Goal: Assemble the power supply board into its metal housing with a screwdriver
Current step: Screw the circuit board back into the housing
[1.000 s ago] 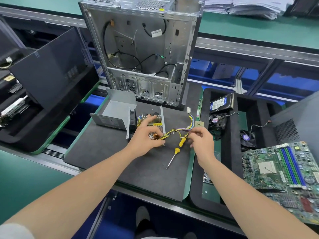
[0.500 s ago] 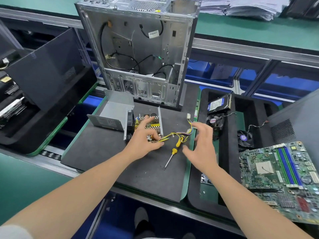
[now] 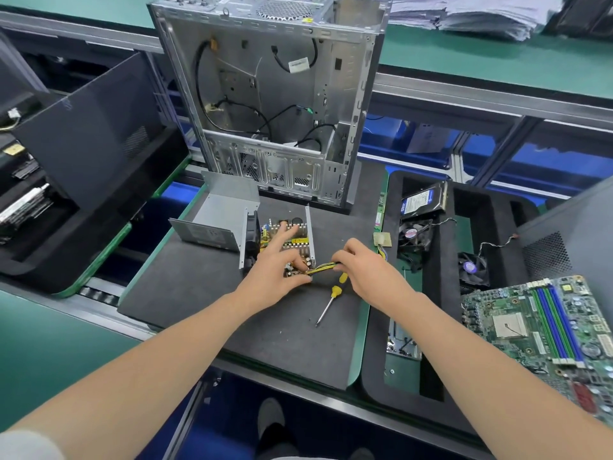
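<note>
Pressing on the board (image 3: pixel 300 241) with straight, spread fingers, the left hand (image 3: pixel 275 275) lies far on the mat (image 3: pixel 199 287). The right hand (image 3: pixel 368 273) curls around the yellow wires (image 3: pixel 321 269). The housing (image 3: pixel 222 214) stands just left of the board; the screwdriver (image 3: pixel 331 293) lies near, between the hands.

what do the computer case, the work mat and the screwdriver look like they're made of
Computer case: bare sheet metal, likely steel, dull silver with punched slots and folded edges.
Work mat: probably foam or rubber, dark, matte, no glare.
Screwdriver: shiny metal shaft; the yellow handle looks like glossy plastic.
</note>
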Tool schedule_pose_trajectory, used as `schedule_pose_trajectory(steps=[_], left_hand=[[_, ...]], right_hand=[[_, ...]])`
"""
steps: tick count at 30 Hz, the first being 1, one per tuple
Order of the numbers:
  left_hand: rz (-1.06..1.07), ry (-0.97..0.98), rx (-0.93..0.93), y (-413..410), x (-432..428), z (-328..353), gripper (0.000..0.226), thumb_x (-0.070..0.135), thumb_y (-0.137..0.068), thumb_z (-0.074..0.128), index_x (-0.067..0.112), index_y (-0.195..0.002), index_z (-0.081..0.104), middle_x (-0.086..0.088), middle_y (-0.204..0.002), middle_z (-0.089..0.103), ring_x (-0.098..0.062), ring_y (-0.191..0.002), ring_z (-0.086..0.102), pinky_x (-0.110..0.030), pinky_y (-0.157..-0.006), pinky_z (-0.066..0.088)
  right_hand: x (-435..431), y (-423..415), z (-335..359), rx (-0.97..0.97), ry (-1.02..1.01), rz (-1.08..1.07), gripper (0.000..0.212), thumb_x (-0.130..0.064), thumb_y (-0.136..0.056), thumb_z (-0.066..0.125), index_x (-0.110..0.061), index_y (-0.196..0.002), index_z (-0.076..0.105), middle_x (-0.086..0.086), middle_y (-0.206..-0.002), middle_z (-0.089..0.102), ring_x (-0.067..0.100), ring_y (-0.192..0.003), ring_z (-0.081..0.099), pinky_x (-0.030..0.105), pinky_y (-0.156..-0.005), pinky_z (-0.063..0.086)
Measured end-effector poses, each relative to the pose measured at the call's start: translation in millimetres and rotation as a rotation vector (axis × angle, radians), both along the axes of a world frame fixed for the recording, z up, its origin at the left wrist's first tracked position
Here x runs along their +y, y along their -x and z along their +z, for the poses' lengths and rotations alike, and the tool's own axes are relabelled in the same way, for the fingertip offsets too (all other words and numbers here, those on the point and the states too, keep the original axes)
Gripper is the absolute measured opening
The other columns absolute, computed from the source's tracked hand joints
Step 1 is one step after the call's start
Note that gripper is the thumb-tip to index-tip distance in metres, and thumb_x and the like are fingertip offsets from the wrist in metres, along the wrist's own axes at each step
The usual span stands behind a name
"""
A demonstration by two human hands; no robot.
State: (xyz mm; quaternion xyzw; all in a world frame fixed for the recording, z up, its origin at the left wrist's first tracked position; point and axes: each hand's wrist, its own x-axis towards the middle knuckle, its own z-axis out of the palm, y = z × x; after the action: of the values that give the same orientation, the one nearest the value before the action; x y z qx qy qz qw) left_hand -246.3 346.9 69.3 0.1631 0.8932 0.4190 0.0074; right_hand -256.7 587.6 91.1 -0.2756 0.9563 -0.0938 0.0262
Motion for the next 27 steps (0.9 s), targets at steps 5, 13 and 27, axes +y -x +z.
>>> schedule_pose_trajectory(steps=[5,13,27], left_hand=[[-0.043,0.1,0.027,2.2,-3.9,-6.5,0.019,0.022,-0.088,0.08,0.02,-0.088,0.062,-0.002,-0.17,0.018,-0.019,-0.16,0.0,-0.063,-0.122,0.022],[0.034,0.21,0.074,-2.7,4.4,-5.7,0.023,0.025,-0.092,0.077,0.015,-0.087,0.057,-0.002,-0.169,0.021,-0.02,-0.16,0.004,-0.056,-0.117,0.027],[-0.011,0.747,0.13,43.7,7.4,33.9,0.098,0.079,-0.062,0.06,0.052,-0.149,0.024,-0.012,-0.169,0.005,-0.045,-0.155,0.003,-0.068,-0.118,0.014]], right_hand=[[-9.6,3.2,0.2,-0.071,-0.024,-0.093,0.02,-0.024,-0.112,0.042,-0.013,-0.12,0.057,0.005,-0.112,0.051,0.035,-0.094,0.063,0.048,-0.079,0.052],[-17.4,22.7,7.5,-0.014,-0.079,-0.158,0.021,-0.035,-0.111,0.044,-0.024,-0.12,0.06,0.003,-0.108,0.05,0.034,-0.092,0.06,0.037,-0.064,0.038],[-9.2,20.3,6.7,-0.098,-0.015,-0.395,0.043,-0.057,-0.103,0.051,-0.022,-0.128,0.056,0.005,-0.112,0.059,0.038,-0.101,0.063,0.044,-0.079,0.053]])
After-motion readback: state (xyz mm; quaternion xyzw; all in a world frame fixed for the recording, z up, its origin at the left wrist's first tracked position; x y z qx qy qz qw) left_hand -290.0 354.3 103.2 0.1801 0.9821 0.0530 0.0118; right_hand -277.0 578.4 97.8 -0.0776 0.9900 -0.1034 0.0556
